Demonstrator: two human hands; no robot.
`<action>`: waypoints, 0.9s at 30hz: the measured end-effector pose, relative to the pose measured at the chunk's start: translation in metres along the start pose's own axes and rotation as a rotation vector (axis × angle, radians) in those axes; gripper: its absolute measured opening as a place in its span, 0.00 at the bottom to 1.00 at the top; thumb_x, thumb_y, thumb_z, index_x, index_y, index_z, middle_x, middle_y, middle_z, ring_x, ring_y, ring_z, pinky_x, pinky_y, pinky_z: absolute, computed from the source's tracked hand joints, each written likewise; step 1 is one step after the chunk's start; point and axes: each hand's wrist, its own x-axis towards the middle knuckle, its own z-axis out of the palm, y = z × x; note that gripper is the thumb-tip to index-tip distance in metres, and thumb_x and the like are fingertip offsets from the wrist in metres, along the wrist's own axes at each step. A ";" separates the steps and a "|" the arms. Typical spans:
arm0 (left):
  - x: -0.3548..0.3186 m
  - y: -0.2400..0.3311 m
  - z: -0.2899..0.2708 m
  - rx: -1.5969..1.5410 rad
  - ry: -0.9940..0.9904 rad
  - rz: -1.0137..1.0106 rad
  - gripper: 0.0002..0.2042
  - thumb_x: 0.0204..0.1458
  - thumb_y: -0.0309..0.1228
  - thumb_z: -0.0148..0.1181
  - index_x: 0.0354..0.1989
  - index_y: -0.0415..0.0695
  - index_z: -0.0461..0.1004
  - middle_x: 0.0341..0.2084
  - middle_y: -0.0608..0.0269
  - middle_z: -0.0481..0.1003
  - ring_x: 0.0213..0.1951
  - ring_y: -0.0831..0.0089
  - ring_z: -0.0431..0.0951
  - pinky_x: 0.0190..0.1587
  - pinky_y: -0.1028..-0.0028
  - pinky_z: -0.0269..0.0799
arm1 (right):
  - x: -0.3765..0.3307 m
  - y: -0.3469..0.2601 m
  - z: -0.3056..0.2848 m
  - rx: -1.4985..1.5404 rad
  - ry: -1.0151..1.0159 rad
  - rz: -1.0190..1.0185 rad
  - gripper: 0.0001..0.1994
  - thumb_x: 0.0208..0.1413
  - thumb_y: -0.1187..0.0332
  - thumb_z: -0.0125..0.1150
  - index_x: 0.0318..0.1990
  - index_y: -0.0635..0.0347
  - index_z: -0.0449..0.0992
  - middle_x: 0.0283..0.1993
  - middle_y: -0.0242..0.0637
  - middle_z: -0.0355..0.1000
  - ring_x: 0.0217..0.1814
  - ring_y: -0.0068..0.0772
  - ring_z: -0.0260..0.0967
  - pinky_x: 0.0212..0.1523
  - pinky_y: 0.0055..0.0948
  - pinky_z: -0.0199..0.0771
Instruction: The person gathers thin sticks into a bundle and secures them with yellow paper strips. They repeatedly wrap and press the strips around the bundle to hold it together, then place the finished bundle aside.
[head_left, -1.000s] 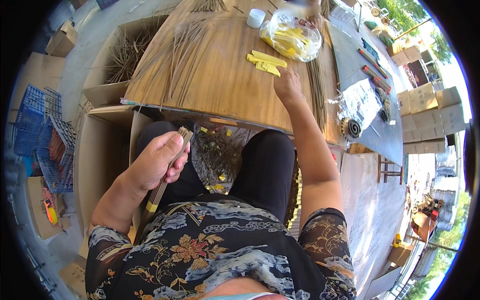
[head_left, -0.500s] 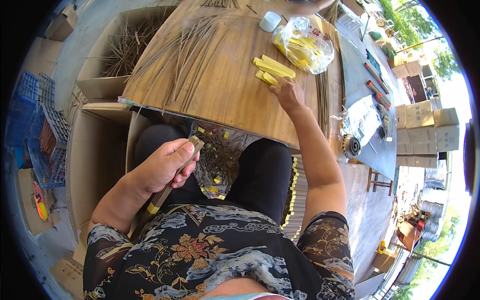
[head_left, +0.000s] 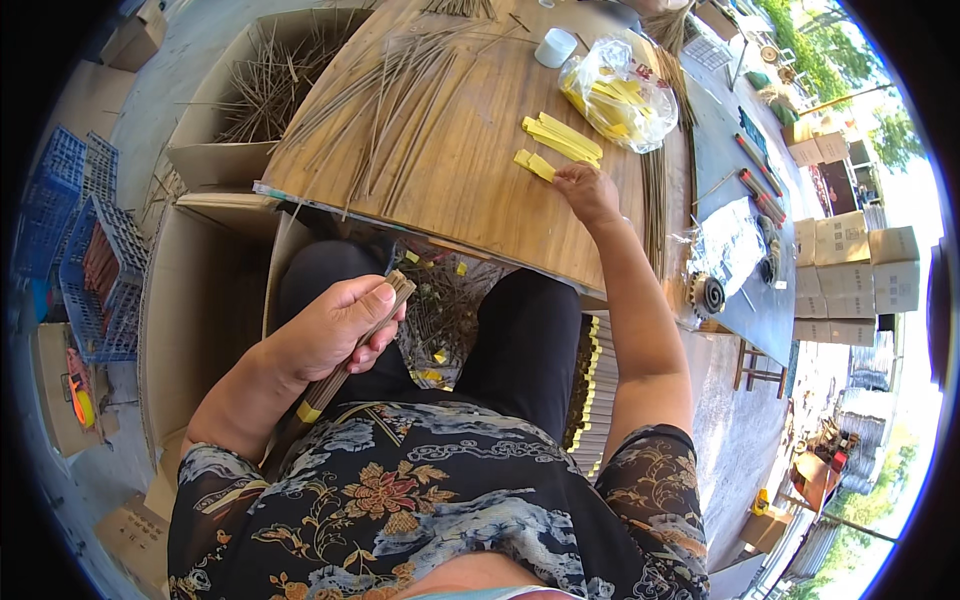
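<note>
Clasping, in the head view, a probably light, stiff bundle of brown sticks (head_left: 331, 384), best gripped mid-length, over the left thigh (head_left: 322, 264) in the tightly curled left hand (head_left: 345, 328); touching likely pliable yellow strips (head_left: 562, 138) on the table (head_left: 480, 215) with the nearly closed right hand (head_left: 592, 194), with an unclear hold.

A wooden table (head_left: 480, 170) with a smooth brown top stands on a grey floor (head_left: 712, 405), and a grey-topped table (head_left: 715, 125) sits just to its right. Cardboard boxes (head_left: 845, 265) are stacked farther right; blue plastic crates (head_left: 55, 200) stand at far left. Bright daylight and green trees (head_left: 815, 50) fill the right edge.
</note>
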 end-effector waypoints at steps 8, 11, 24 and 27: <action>-0.001 0.003 0.002 0.012 0.003 0.002 0.16 0.56 0.45 0.44 0.32 0.43 0.62 0.15 0.70 0.62 0.12 0.87 0.57 0.14 0.87 0.56 | 0.005 0.001 -0.002 -0.040 -0.013 0.021 0.12 0.44 0.57 0.58 0.32 0.52 0.77 0.35 0.34 0.73 0.39 0.35 0.70 0.40 0.29 0.67; 0.000 0.004 0.001 0.013 0.005 -0.011 0.16 0.56 0.45 0.44 0.32 0.43 0.62 0.15 0.69 0.62 0.12 0.87 0.57 0.14 0.87 0.56 | 0.008 -0.003 -0.004 -0.038 -0.064 0.095 0.11 0.44 0.58 0.57 0.32 0.52 0.78 0.35 0.35 0.73 0.38 0.36 0.70 0.39 0.30 0.68; -0.014 0.008 0.020 0.144 0.083 0.096 0.16 0.57 0.45 0.42 0.33 0.42 0.62 0.15 0.71 0.61 0.13 0.87 0.57 0.15 0.87 0.55 | -0.041 -0.098 -0.050 0.694 0.535 -0.265 0.05 0.55 0.70 0.48 0.30 0.61 0.67 0.24 0.35 0.67 0.22 0.28 0.66 0.23 0.26 0.66; -0.020 0.009 0.030 0.220 0.103 0.172 0.16 0.57 0.44 0.41 0.34 0.42 0.62 0.15 0.71 0.60 0.14 0.87 0.57 0.15 0.87 0.55 | -0.107 -0.136 -0.066 1.238 0.038 -0.037 0.08 0.56 0.66 0.49 0.33 0.62 0.66 0.23 0.32 0.65 0.17 0.19 0.62 0.17 0.17 0.61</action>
